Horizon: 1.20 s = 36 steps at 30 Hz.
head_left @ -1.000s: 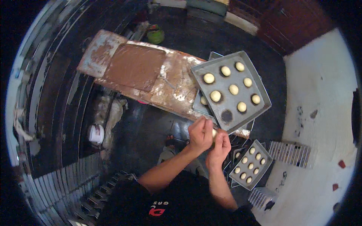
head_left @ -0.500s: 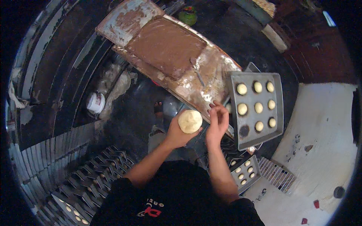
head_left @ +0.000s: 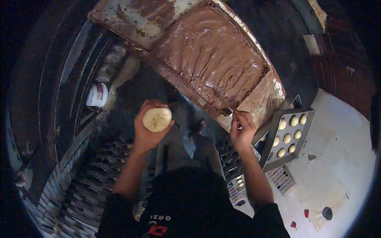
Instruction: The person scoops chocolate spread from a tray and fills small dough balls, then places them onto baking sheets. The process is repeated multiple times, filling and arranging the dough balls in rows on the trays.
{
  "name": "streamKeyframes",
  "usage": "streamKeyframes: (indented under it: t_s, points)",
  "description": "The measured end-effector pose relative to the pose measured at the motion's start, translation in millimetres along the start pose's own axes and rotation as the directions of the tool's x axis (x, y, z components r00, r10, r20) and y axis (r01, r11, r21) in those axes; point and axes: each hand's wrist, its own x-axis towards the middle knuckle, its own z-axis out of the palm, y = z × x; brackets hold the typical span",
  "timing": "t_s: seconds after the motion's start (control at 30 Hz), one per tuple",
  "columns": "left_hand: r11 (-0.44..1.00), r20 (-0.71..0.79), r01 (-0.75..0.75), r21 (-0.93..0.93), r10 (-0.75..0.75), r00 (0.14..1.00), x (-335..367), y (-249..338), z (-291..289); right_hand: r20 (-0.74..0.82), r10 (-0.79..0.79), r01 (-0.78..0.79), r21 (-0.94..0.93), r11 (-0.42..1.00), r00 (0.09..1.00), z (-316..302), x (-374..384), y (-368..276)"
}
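A pale, flattened round of dough (head_left: 157, 119) rests in my left hand (head_left: 147, 131), the fingers curled around its side, above the gap left of the board. At the near edge of a brown, glossy spread (head_left: 210, 51), my right hand (head_left: 243, 130) pinches a small metal tool (head_left: 231, 113), perhaps a spatula or spoon. Dark brown paste covers the tool's far end, so its shape cannot be made out. The spread lies in a ridged layer on a long, smeared board (head_left: 264, 101).
Right of the board, a tilted metal baking tray (head_left: 289, 158) holds several dough balls. Racked trays (head_left: 91, 180) stand at lower left. A white bucket (head_left: 97, 95) sits at left. A metal grille (head_left: 281, 178) and pale floor (head_left: 329, 139) show at right.
My right hand, empty before, now grips the small tool that lay on the board, and it is at the spread's edge. The dough in my left hand has moved left. The view has shifted.
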Motion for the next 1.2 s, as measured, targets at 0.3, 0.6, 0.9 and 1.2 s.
streamKeyframes:
  t_s: [0.3,0.6,0.9,1.2]
  points:
    - [0.995,0.025,0.028,-0.092,-0.026,0.999,23.3,-2.3,1.5,0.243,-0.201,0.218,-0.044,0.975,0.949,9.0,45.3,-16.1]
    - [0.995,-0.044,0.078,-0.064,-0.081,0.996,7.9,7.9,23.3,0.262,-0.093,0.03,0.235,0.971,0.96,37.5,47.6,-13.8]
    - [0.947,0.178,0.172,-0.272,-0.126,0.976,36.1,82.4,42.0,0.134,-0.307,0.136,0.686,0.715,0.942,-53.5,60.4,-106.3]
    - [0.919,0.178,0.195,-0.344,-0.14,0.974,36.4,72.8,49.0,-0.329,-0.218,0.269,0.117,0.956,0.919,18.1,-0.1,44.6]
